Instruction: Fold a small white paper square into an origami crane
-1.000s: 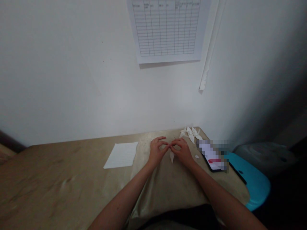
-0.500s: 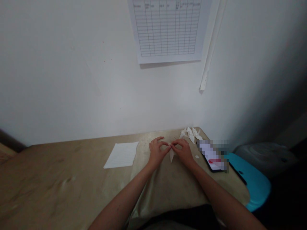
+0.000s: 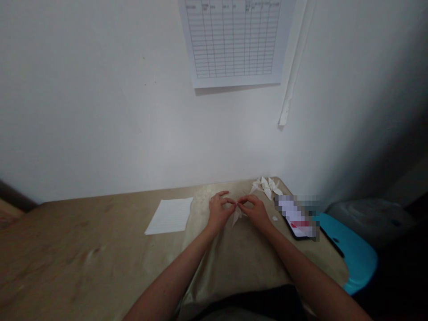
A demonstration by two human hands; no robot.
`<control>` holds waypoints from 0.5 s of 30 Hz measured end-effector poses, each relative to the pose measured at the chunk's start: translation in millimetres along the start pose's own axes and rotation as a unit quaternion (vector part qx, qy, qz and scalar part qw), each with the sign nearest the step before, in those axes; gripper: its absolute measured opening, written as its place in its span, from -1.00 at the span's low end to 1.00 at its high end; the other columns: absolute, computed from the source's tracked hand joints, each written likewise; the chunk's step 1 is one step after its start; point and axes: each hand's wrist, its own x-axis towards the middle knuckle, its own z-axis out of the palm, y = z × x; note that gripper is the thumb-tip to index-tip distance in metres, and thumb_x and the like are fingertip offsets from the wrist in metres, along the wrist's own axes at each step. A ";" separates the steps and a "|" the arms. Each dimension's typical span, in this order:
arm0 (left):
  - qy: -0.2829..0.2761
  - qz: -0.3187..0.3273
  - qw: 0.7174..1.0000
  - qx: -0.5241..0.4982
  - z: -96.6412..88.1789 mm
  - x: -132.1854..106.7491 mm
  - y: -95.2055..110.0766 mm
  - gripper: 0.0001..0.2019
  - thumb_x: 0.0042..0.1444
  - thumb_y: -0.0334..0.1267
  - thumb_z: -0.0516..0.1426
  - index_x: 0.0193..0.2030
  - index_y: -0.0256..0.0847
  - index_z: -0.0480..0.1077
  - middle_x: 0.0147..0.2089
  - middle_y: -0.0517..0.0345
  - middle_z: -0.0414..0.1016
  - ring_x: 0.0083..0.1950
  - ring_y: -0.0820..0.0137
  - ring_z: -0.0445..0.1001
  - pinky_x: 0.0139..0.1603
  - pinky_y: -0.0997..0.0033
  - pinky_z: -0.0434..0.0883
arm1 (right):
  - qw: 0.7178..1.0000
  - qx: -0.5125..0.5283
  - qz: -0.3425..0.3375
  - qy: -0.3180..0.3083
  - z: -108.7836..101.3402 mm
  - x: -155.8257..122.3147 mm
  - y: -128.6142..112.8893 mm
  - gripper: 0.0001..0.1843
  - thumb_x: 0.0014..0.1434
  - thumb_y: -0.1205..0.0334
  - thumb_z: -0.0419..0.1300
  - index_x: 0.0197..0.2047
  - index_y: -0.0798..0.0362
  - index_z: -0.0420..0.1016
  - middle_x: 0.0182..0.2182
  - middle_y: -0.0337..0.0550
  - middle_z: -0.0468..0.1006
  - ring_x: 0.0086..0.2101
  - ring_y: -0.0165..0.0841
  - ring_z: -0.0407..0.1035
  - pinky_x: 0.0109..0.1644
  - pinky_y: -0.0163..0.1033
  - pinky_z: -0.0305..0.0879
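Between my two hands is a small white folded-paper crane (image 3: 236, 217), its pointed parts hanging below my fingertips. My left hand (image 3: 220, 211) pinches it from the left with thumb and forefinger, the other fingers raised. From the right, my right hand (image 3: 256, 211) pinches it too, so both sets of fingertips meet at its top. The fingers hide the upper part of the paper. Just beyond my right hand, several finished-looking white paper cranes (image 3: 265, 186) lie together at the table's back right corner.
A lined paper sheet (image 3: 170, 216) lies left of my hands on the brown-covered table (image 3: 100, 249). To the right are a small white scrap (image 3: 275, 218) and a phone (image 3: 294, 218), partly blurred. A turquoise stool (image 3: 357, 249) stands beyond the right edge. The wall holds a printed chart (image 3: 234, 44).
The paper crane between my fingertips has turned slightly; its lower point has swung left and more of its folds show. Both hands stay in nearly the same place, still pinching.
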 end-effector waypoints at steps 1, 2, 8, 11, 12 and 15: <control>-0.003 0.002 1.000 0.003 -0.4 0.2 -0.3 -0.92 0.01 -0.33 0.36 -0.34 -0.06 0.62 0.14 0.08 0.48 0.21 0.17 0.39 0.32 -0.04 0.25 | 1.000 0.001 0.003 -0.001 -0.4 0.0 -0.1 -0.91 0.06 0.18 0.31 -0.37 0.00 0.59 -0.39 -0.15 0.62 -0.28 -0.23 0.47 -0.07 -0.10 0.35; -0.007 0.007 1.000 0.005 -1.0 0.5 -0.7 -0.92 0.01 -0.32 0.36 -0.34 -0.05 0.62 0.14 0.09 0.48 0.22 0.17 0.39 0.32 -0.05 0.25 | 1.000 0.001 0.006 -0.001 -1.0 0.0 -0.4 -0.91 0.05 0.18 0.31 -0.38 0.00 0.59 -0.39 -0.15 0.62 -0.28 -0.23 0.47 -0.07 -0.10 0.35; -0.028 0.077 0.997 0.000 -6.9 2.4 -3.3 -0.88 0.04 -0.28 0.36 -0.26 0.03 0.63 0.17 0.12 0.48 0.24 0.19 0.36 0.31 -0.02 0.25 | 0.997 0.041 0.060 -0.005 -4.6 -0.1 -4.9 -0.86 0.01 0.12 0.32 -0.39 0.01 0.59 -0.39 -0.16 0.61 -0.30 -0.23 0.47 -0.08 -0.11 0.37; -0.017 0.087 0.996 0.009 -8.5 3.0 -2.7 -0.88 0.04 -0.29 0.36 -0.27 0.04 0.63 0.17 0.15 0.47 0.24 0.20 0.34 0.31 -0.01 0.24 | 0.993 0.076 0.086 -0.012 -5.4 0.1 -8.1 -0.81 -0.01 0.08 0.34 -0.38 0.02 0.59 -0.39 -0.16 0.62 -0.30 -0.24 0.48 -0.08 -0.12 0.38; -0.013 0.087 0.996 0.011 -8.8 3.0 -2.1 -0.88 0.04 -0.29 0.37 -0.28 0.04 0.62 0.17 0.16 0.47 0.24 0.21 0.34 0.32 -0.01 0.22 | 0.992 0.086 0.092 -0.015 -5.5 0.3 -9.1 -0.80 -0.02 0.08 0.34 -0.38 0.02 0.60 -0.39 -0.17 0.62 -0.30 -0.24 0.48 -0.08 -0.13 0.38; -0.007 0.083 0.996 0.016 -9.8 2.1 0.4 -0.90 0.04 -0.25 0.37 -0.30 0.05 0.62 0.18 0.18 0.46 0.26 0.21 0.32 0.36 -0.06 0.15 | 0.988 0.112 0.106 -0.020 -6.2 0.9 -11.5 -0.79 -0.04 0.07 0.36 -0.40 0.03 0.60 -0.40 -0.17 0.62 -0.30 -0.25 0.48 -0.08 -0.14 0.39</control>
